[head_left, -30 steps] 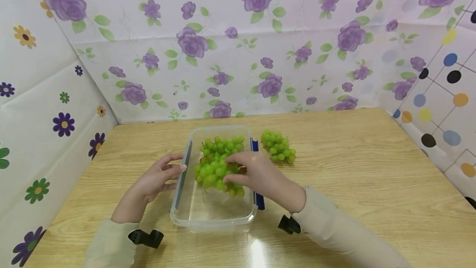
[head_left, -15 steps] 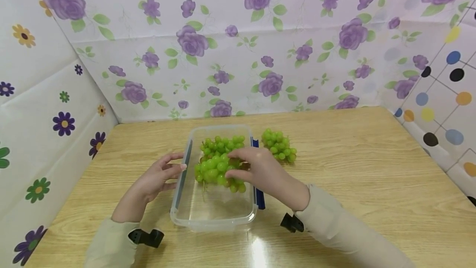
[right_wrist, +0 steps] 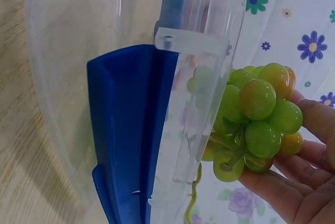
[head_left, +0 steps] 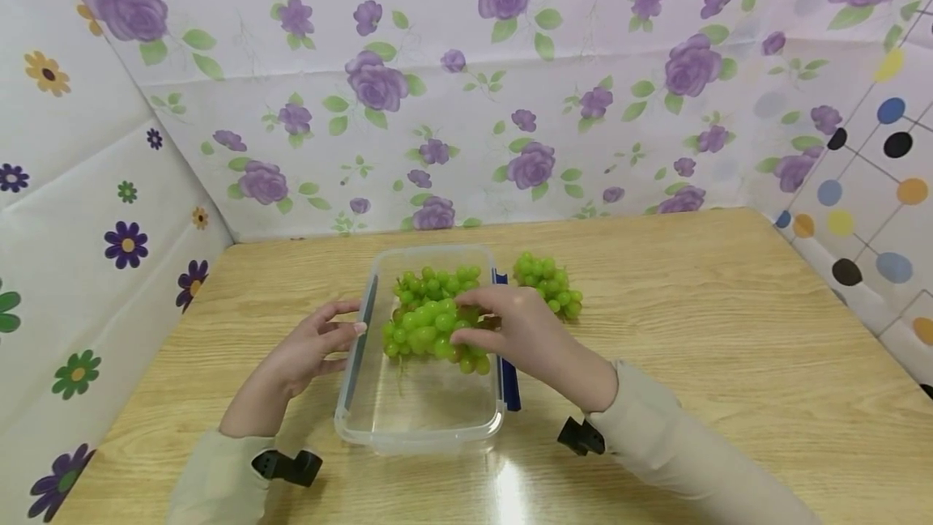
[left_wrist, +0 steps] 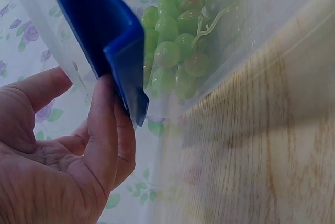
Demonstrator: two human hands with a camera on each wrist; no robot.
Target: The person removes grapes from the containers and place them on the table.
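A bunch of green grapes (head_left: 426,330) is gripped at its right end by my right hand (head_left: 528,330), thumb and fingers curled round it. The right wrist view shows those grapes (right_wrist: 256,124) at the container's rim, fingertips against them. The bunch is over a clear plastic container (head_left: 419,434), in front of another green bunch (head_left: 430,282) inside. My left hand (head_left: 313,347) is at the container's left side, fingers mostly extended and touching it. In the left wrist view, fingertips of the left hand (left_wrist: 78,140) rest at a blue latch flap (left_wrist: 112,35) that hangs open.
A further bunch of grapes (head_left: 547,286) lies on the wooden table (head_left: 692,330), right of the container. A blue latch (head_left: 509,383) sticks out along the container's right side. Flowered sheets (head_left: 452,152) stand behind and at the left, a dotted one (head_left: 867,209) at the right.
My right hand has shifted slightly right and away from me, drawing the front bunch of grapes with it. The left hand and the container stay in place.
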